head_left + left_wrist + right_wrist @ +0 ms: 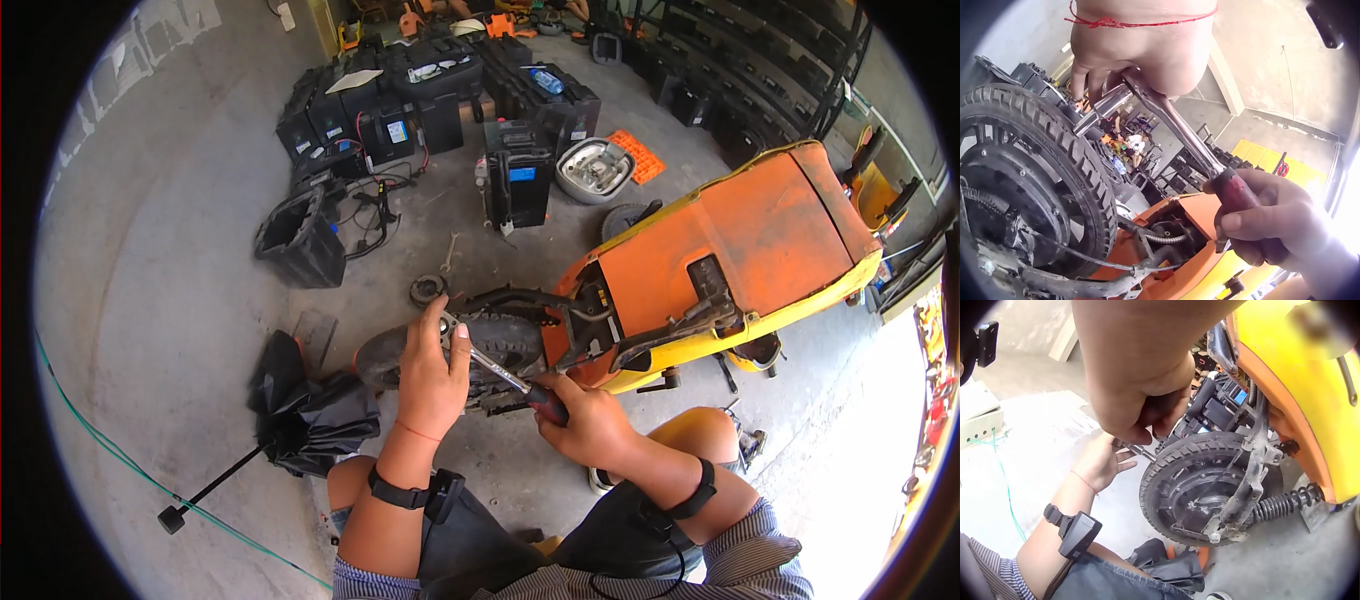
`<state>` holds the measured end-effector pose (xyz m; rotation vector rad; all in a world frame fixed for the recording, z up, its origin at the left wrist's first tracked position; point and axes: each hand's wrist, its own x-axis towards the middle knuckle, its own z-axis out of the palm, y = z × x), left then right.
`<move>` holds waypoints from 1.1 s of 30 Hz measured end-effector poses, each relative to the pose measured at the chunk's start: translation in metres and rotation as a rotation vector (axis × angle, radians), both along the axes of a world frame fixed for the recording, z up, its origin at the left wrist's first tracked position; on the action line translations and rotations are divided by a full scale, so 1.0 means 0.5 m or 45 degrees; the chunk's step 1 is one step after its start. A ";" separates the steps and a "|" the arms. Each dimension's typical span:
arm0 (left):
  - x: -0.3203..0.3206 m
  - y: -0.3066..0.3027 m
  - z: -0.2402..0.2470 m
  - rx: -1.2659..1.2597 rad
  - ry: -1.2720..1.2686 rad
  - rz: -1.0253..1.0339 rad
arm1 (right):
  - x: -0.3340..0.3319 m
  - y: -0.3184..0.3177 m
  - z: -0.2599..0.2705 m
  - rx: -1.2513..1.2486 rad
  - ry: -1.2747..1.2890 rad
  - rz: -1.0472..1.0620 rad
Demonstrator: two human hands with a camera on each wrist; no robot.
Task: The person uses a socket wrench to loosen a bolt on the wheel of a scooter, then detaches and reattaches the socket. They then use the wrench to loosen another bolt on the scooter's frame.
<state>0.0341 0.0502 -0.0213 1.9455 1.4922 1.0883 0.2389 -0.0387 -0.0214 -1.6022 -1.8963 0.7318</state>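
Observation:
A ratchet wrench (pixel 497 370) with a chrome shaft and dark red handle is held across both hands, above a scooter's rear wheel (pixel 500 340). My left hand (pixel 434 372) holds its head between thumb and fingers. My right hand (pixel 590 425) grips the handle, fingers curled round it. From the head projects a long socket (pixel 1107 107), its end overlapping the tyre's edge in the left wrist view. The wheel has a knobbly tyre (pixel 1157 469) and a black hub (pixel 1007 194). The orange and yellow scooter (pixel 745 240) lies tipped over on its side.
A wrench (pixel 450 255) and a dark ring-shaped part (pixel 428 290) lie on the floor beyond the wheel. Black battery cases (pixel 517 180) stand farther back. A black bin (pixel 300 240) and cables (pixel 378 215) are at the left, with a folded black umbrella (pixel 315 420) nearer.

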 end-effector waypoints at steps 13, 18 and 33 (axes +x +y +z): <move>0.005 -0.001 0.003 -0.056 -0.012 -0.004 | 0.005 0.001 0.000 0.006 -0.080 0.024; 0.004 0.001 -0.006 -0.058 -0.025 -0.013 | 0.006 0.001 -0.002 0.003 -0.086 0.034; 0.001 0.005 -0.015 -0.070 -0.129 -0.055 | 0.011 0.001 0.004 0.076 -0.108 0.098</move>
